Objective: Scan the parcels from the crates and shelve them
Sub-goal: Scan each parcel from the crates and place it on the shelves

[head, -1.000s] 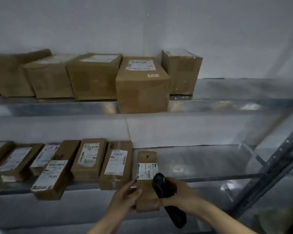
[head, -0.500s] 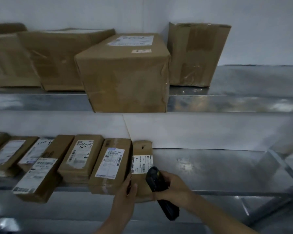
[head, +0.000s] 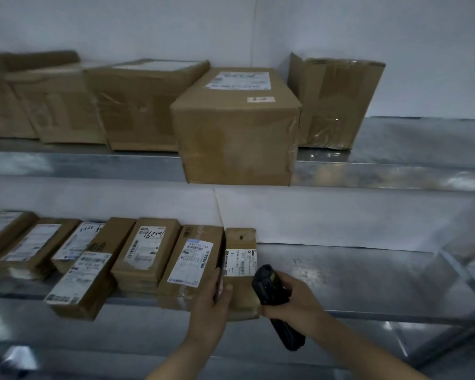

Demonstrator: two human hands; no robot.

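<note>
While left hand [head: 213,305] grips parcel [head: 240,272], lower shelf [head: 354,283]

Metal shelves [head: 395,283] carrying taped cardboard parcels [head: 237,127].
</note>
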